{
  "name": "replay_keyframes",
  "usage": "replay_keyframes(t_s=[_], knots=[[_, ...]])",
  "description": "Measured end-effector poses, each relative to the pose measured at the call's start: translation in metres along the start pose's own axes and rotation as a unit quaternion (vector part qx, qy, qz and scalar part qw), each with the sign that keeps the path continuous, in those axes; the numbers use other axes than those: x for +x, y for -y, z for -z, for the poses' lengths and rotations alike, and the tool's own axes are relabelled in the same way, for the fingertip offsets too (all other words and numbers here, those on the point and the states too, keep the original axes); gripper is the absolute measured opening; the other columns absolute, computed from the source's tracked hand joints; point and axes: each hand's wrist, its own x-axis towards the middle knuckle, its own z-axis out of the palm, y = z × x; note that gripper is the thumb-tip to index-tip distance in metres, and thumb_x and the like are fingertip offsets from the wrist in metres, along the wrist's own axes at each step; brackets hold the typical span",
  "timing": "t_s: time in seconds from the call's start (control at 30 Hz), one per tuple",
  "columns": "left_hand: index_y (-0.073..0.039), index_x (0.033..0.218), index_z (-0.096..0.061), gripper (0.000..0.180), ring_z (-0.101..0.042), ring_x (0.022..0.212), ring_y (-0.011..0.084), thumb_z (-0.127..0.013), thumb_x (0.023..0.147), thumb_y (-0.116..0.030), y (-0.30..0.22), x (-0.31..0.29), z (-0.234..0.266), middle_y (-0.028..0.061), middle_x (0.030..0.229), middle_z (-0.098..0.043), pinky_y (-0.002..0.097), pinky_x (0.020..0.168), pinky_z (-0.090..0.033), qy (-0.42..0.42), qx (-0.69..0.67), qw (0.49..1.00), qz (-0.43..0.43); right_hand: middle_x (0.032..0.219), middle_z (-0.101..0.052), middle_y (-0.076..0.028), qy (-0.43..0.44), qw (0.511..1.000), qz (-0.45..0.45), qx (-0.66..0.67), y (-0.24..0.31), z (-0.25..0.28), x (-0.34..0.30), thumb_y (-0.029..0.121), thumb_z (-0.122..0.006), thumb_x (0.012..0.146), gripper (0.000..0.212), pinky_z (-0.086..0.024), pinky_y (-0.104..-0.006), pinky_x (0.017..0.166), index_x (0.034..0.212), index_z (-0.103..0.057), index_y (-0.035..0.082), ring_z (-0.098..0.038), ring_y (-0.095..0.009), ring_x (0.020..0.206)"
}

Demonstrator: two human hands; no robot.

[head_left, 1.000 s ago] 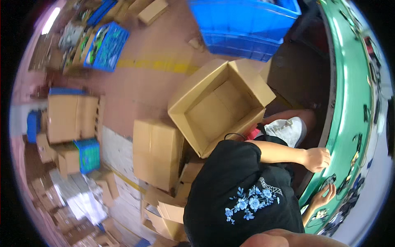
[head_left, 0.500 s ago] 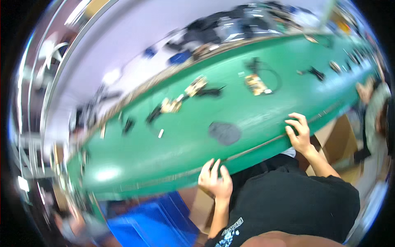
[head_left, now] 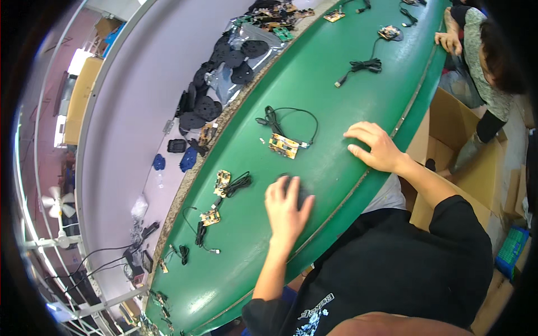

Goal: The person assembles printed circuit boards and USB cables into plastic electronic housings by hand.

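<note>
Left hand [head_left: 286, 211] is over the dark flat piece [head_left: 303, 194] on the green table [head_left: 342, 187]. Piece is mostly hidden under it, showing in the gap between thumb and fingers. Can't tell if the fingers press it, pinch it or just hover. Outline is covered, so no call on its long axis.

Right hand [head_left: 381, 148] is off to the right and farther up the table, palm down, thumb and fingers parted, nothing in it. From there the piece lies left and back toward the body. Left is clearly the nearer of the 2; hands are well apart, not touching each other.

Next closest item: 1 tan circuit board [head_left: 283, 145], straight ahead of the left fingertips, near but not touching. Its long axis slants, left end farther from the body. Black cable [head_left: 271, 117] is bundled beyond it and loops round to its right end, on the side facing the right hand.

2 more boards, upper [head_left: 222, 182] and lower [head_left: 210, 217], sit left of the left hand, well apart from it.
</note>
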Motion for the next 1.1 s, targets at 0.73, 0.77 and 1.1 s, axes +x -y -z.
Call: replay_keyframes(t_s=[0.73, 0.77, 1.1], knots=[[-0.009, 0.126, -0.067, 0.054, -0.050, 0.128, 0.0401, -0.081, 0.078, -0.026, 0.007, -0.068, 0.017, 0.0197, 0.139, -0.054, 0.0486, 0.104, -0.042, -0.047, -0.044, 0.995, 0.075, 0.111, -0.065, -0.015, 0.149, 0.963, 0.214, 0.070, 0.125, -0.235, 0.316, 0.011, -0.058, 0.090, 0.025, -0.052, -0.0489, 0.090, 0.111, -0.072, 0.008, -0.064, -0.038, 0.106], [-0.010, 0.123, -0.069, 0.052, -0.055, 0.118, 0.0361, -0.082, 0.078, -0.032, 0.007, -0.073, 0.025, 0.0170, 0.131, -0.058, 0.0473, 0.097, -0.045, -0.062, -0.002, 0.994, 0.092, 0.113, -0.066, -0.016, 0.137, 0.963, 0.224, 0.067, 0.138, -0.250, 0.323, 0.007, -0.057, 0.088, 0.027, -0.053, -0.0485, 0.089, 0.110, -0.073, 0.008, -0.066, -0.039, 0.105], [-0.012, 0.121, -0.072, 0.045, -0.059, 0.092, 0.0281, -0.083, 0.078, -0.017, 0.032, -0.163, 0.061, 0.0110, 0.109, -0.062, 0.0385, 0.080, -0.047, -0.163, 0.004, 0.961, 0.226, 0.110, -0.071, -0.018, 0.177, 0.931, 0.319, -0.035, 0.274, -0.411, 0.385, 0.003, -0.061, 0.085, 0.025, -0.056, -0.0472, 0.085, 0.105, -0.074, 0.006, -0.069, -0.036, 0.104]])
